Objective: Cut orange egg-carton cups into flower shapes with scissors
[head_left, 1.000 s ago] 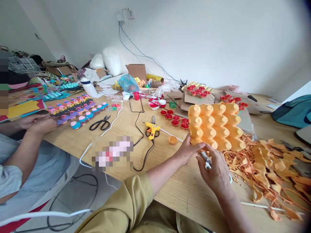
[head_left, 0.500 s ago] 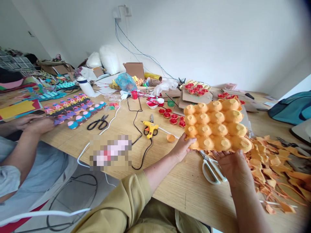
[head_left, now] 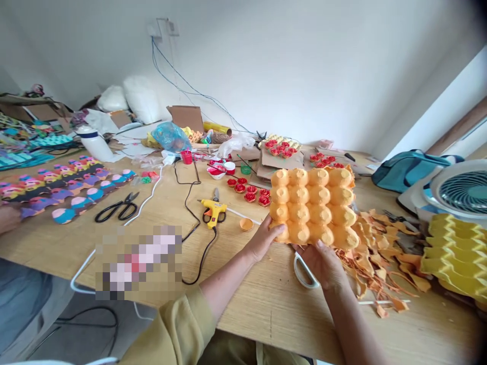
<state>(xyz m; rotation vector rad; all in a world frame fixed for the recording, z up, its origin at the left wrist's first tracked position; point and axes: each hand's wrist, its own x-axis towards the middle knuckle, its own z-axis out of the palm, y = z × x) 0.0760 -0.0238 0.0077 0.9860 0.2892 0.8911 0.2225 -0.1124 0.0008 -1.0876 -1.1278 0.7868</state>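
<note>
An orange-painted egg tray (head_left: 310,207) is held up over the table, its bumpy side facing me. My left hand (head_left: 264,242) grips its lower left corner, thumb on the front. At the bottom edge my right hand (head_left: 323,266) holds the tray, thumb against the front and fingers partly hidden below. White-handled scissors (head_left: 306,272) lie under it, partly covered by the right hand. Orange cut scraps (head_left: 375,243) are heaped to the right. Left of the tray are a yellow glue gun (head_left: 213,212) and a small orange cup piece (head_left: 246,224).
Red paper-like flowers (head_left: 251,193) sit behind the tray. Black scissors (head_left: 117,208) and painted egg-tray strips (head_left: 72,190) lie at left, by a co-worker's hand (head_left: 9,217). Yellow egg trays (head_left: 456,253) and a fan (head_left: 467,187) stand at right. Cords cross the table.
The view has turned right, bringing the fan and yellow trays into sight. My right hand has moved its thumb onto the tray's bottom edge. The tray stays held up.
</note>
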